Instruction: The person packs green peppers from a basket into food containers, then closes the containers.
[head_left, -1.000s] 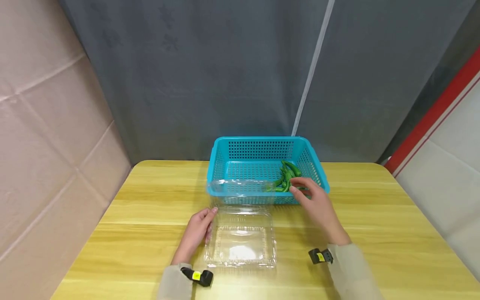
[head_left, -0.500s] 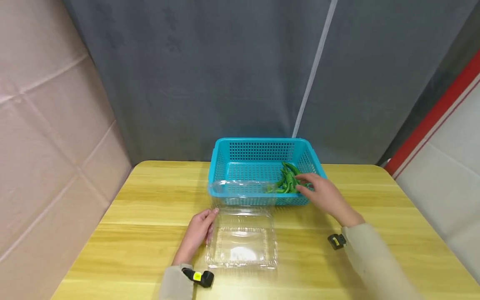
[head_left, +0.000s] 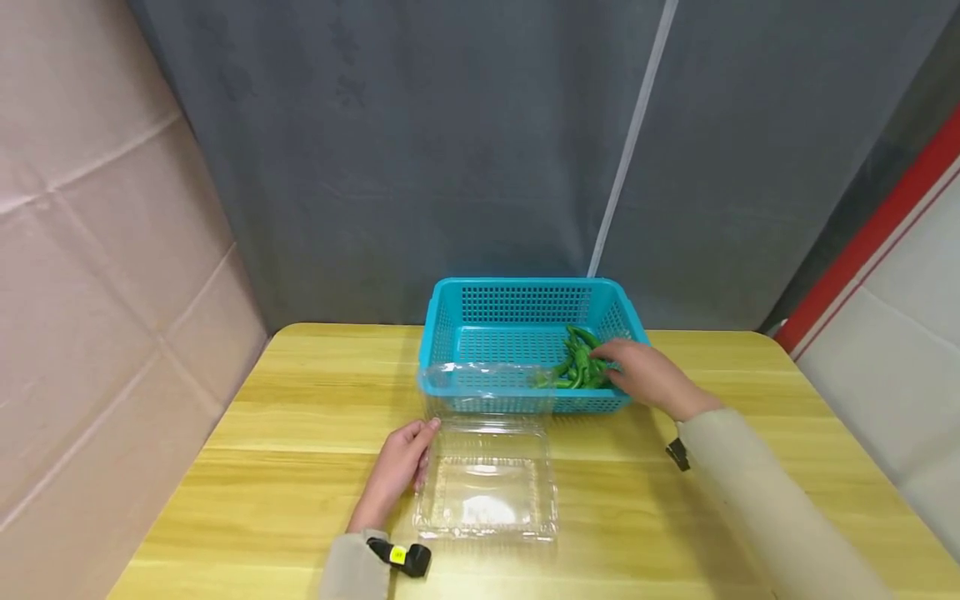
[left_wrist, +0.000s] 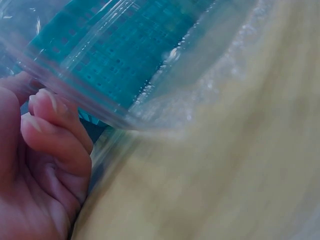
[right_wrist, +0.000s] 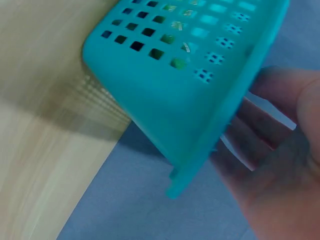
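A clear plastic clamshell container [head_left: 486,483] lies on the table with its lid raised and leaning over the front of a blue basket [head_left: 517,287]. My left hand [head_left: 397,463] pinches its left edge near the hinge; the left wrist view shows my curled fingers [left_wrist: 57,130] at the clear plastic. Several green chili peppers [head_left: 579,360] lie in the basket's right part. My right hand [head_left: 651,377] reaches over the basket's right front rim, fingertips at the peppers. From the right wrist, the basket wall [right_wrist: 155,85] hides the fingertips of my right hand [right_wrist: 280,145].
The wooden table [head_left: 315,392] ends at a dark grey curtain [head_left: 420,150] behind the basket. A pale wall covering [head_left: 112,275] stands at the left, and a white panel with a red stripe [head_left: 862,250] at the right.
My right hand has shifted right along the peppers in the basket, its forearm swinging outward to the right. The left hand and the container have stayed in place.
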